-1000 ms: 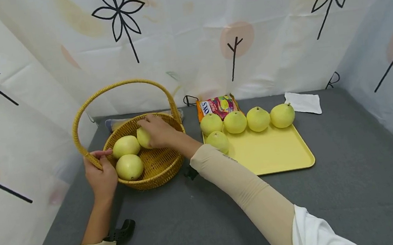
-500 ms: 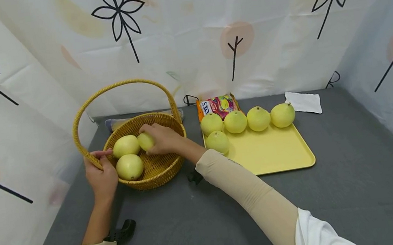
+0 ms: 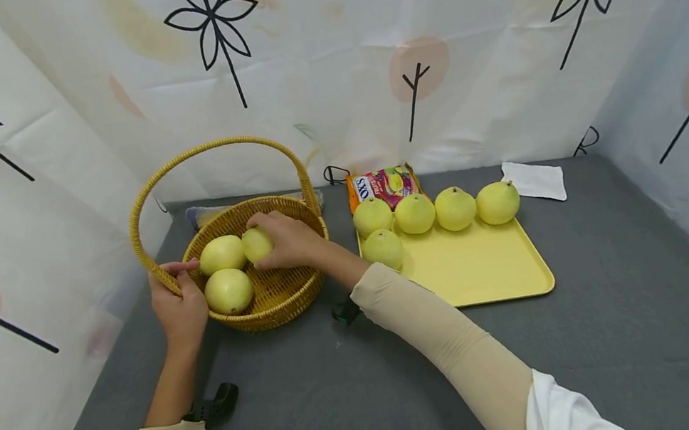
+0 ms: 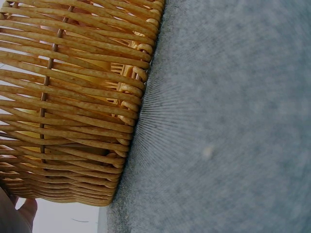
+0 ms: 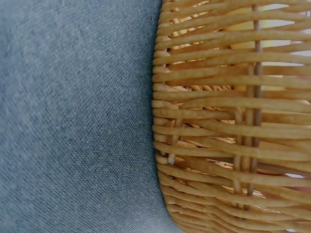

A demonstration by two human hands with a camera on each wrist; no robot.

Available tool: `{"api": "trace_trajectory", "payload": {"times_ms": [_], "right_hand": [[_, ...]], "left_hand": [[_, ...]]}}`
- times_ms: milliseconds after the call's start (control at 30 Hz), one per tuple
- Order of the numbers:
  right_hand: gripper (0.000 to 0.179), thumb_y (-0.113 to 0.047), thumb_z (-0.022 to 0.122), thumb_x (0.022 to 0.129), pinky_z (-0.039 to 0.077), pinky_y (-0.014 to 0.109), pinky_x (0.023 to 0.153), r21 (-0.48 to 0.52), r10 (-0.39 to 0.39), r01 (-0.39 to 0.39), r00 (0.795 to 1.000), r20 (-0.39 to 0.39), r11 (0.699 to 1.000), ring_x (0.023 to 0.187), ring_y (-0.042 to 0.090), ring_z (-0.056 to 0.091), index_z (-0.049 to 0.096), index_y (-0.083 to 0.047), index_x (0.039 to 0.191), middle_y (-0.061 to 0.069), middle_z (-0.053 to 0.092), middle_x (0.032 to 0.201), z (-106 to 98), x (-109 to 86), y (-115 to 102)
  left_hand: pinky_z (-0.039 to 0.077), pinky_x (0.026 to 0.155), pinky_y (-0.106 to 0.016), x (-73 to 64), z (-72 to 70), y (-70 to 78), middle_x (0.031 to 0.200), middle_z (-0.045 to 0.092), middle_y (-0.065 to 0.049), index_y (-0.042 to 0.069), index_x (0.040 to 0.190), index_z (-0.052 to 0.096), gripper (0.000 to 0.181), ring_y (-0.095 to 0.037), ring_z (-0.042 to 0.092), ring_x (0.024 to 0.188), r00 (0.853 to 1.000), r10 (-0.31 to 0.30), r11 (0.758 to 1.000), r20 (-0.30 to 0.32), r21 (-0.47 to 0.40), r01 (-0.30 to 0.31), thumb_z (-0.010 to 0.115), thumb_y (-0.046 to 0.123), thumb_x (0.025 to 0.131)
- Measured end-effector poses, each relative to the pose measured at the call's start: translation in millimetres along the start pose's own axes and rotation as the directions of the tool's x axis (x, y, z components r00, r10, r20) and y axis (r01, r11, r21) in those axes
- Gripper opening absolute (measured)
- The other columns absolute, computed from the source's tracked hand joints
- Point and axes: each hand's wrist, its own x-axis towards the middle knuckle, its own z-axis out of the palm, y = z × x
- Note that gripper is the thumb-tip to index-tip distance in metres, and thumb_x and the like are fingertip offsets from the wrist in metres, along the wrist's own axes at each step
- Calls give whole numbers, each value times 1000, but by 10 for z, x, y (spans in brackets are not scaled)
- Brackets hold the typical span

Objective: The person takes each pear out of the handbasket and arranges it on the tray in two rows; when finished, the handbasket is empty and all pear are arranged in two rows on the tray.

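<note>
A yellow wicker basket [image 3: 279, 316] with a tall arched handle stands on the left of the table. My left hand [image 3: 180, 307] grips its left rim by the foot of the handle, thumb and fingers around the edge. Two pale yellow-green pears [image 3: 228, 291] lie in the basket's left half. Inside it, my right hand [image 3: 288, 240] holds a third pear [image 3: 256, 244], beside the rear one. The wrist views show mostly the basket's woven wall [image 4: 73, 107], and in the left wrist view some fingers [image 4: 28, 209] appear at the corner.
A yellow tray [image 3: 480, 270] to the right bears several pears [image 3: 414, 213] along its back and left edges. Behind it lies a colourful snack packet [image 3: 382, 185]. A white cloth [image 3: 534, 181] sits at the back right. A plastic bag [image 3: 201, 216] shows behind the basket.
My right hand has shifted slightly toward me and right inside the basket, its pear still held and now more visible. My left hand has stayed on the rim.
</note>
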Motion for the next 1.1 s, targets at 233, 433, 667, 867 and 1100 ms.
{"api": "trace_trajectory", "payload": {"times_ms": [233,433,667,867,1100], "right_hand": [[66,-34,80,85,48,32,74,50,-32,33,999,-24,998,97,16,54,49,-16,141,6,52,130,-58,-104,-13],[65,-34,80,85,48,32,75,84,-50,55,997,-61,995,101,15,53,50,-16,139,4,53,128,-130,-232,-48],[66,-35,80,85,48,30,76,113,-88,100,990,-106,989,102,15,53,50,-14,139,4,52,130,-148,-379,-19],[67,-36,80,85,49,30,76,119,-124,140,984,-130,983,104,15,53,50,-14,141,5,52,131,-155,-506,-19],[70,-37,81,84,49,31,79,139,-126,147,981,-149,979,108,14,53,49,-14,142,3,52,134,-195,-632,-47]], "left_hand": [[37,69,-23,40,6,-178,105,66,-24,-14,115,49,22,-11,62,100,1000,-18,1000,-12,3,18,41,3,104],[31,60,-24,72,2,-299,106,67,-21,-12,115,50,23,-19,57,87,1000,-17,999,-13,38,17,41,6,105],[31,61,-22,25,-6,-116,104,66,-24,-14,113,50,20,-8,56,84,1000,-13,1000,3,-6,13,41,2,104],[33,65,-24,41,5,-196,105,67,-22,-13,114,50,21,-12,56,85,1000,-24,999,-11,25,24,42,4,104],[30,59,-23,19,11,-75,104,66,-24,-14,115,49,22,-11,50,73,1000,-15,1000,0,20,15,41,3,104]]}}
